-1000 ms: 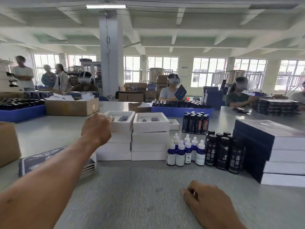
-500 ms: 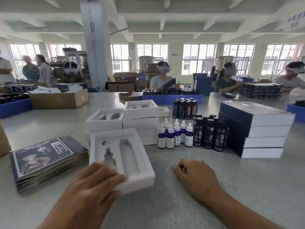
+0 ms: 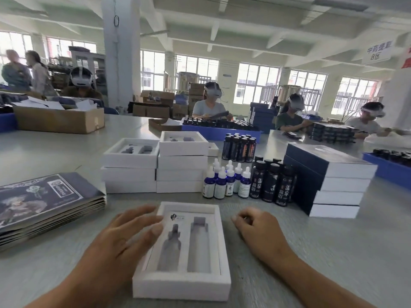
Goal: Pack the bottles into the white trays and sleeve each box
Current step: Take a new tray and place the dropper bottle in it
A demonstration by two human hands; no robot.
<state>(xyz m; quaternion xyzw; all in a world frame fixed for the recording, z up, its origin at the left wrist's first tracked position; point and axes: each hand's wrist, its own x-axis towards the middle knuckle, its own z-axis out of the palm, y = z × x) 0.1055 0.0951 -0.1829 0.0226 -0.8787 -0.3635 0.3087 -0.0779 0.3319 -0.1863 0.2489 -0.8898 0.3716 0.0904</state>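
White foam tray now lies squared up on the table directly before the person, its 2 bottle-shaped wells empty, so filling can begin. Left hand rests on the tray's left rim with fingers straight and relaxed; right hand sits just right of the tray, loosely curled, holding nothing. Dropper bottles and dark bottles stand beyond the tray. Against 0.5 s ago, the tray has slid rightward and straightened.

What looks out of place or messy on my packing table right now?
Nothing stands out. The empty white tray lies flat and square before you, left hand resting on its edge. Dropper bottles and dark bottles stand upright; the tray stacks look even.
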